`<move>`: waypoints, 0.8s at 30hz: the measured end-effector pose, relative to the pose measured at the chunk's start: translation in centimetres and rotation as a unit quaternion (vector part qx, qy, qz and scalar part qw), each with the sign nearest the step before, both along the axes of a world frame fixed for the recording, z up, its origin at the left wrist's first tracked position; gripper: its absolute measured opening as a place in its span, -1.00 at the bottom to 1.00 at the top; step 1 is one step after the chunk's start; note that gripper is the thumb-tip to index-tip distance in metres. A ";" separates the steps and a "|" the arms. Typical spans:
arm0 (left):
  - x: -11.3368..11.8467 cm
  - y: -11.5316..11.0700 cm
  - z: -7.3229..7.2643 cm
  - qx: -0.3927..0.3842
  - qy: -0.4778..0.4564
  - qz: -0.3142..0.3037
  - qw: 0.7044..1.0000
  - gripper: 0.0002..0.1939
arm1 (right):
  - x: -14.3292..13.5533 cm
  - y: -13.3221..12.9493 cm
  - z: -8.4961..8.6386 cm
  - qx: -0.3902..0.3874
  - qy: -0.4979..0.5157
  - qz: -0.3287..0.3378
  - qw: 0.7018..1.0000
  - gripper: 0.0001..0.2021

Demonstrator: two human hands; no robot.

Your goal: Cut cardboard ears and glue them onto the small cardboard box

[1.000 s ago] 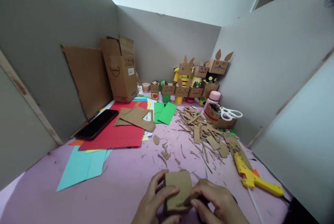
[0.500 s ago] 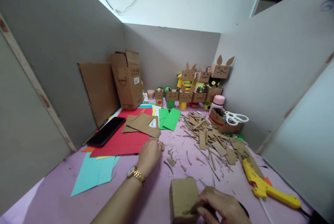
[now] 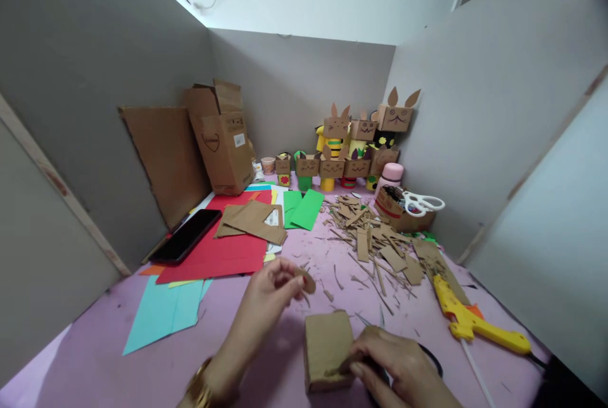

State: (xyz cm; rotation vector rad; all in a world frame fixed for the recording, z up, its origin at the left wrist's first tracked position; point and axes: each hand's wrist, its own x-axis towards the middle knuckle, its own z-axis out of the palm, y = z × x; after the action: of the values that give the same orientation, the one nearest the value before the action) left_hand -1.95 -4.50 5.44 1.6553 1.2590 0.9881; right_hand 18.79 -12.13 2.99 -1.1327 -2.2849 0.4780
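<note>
My left hand point(image 3: 280, 284) pinches a small rounded cardboard piece point(image 3: 306, 280) between thumb and fingertips, raised over the table left of centre. A small brown cardboard box point(image 3: 329, 344) rests on the table near the front. At its right front edge my right hand point(image 3: 387, 360) is closed, thumb and fingers pinching a small dark brown cardboard piece point(image 3: 338, 369) against the box. Partly hidden under that hand is a pair of scissors with a black handle point(image 3: 433, 360); its grey blades show beyond the knuckles.
Cardboard scraps point(image 3: 370, 237) lie heaped at centre right. To the right are a yellow glue gun point(image 3: 475, 325) and white scissors point(image 3: 420, 203) on a small box. Coloured paper point(image 3: 213, 262) and a phone point(image 3: 187, 235) lie left. Cardboard animal figures point(image 3: 332, 167) stand at the back.
My left hand has come back from beside the brown envelopes toward the small box, lifting the rounded cardboard piece off the table. My right hand stays at the box. The view has shifted slightly.
</note>
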 end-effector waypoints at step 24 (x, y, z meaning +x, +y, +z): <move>0.6 -7.3 -1.2 0.017 0.032 -0.045 0.998 -0.85 | -0.6 -0.6 1.2 -0.016 0.035 -0.018 0.999 -0.74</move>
State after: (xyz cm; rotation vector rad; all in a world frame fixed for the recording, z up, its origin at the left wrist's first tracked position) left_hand -1.36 -11.76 4.25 1.7675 1.2040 0.9131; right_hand 18.16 -12.73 4.16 -1.1525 -2.2015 0.5334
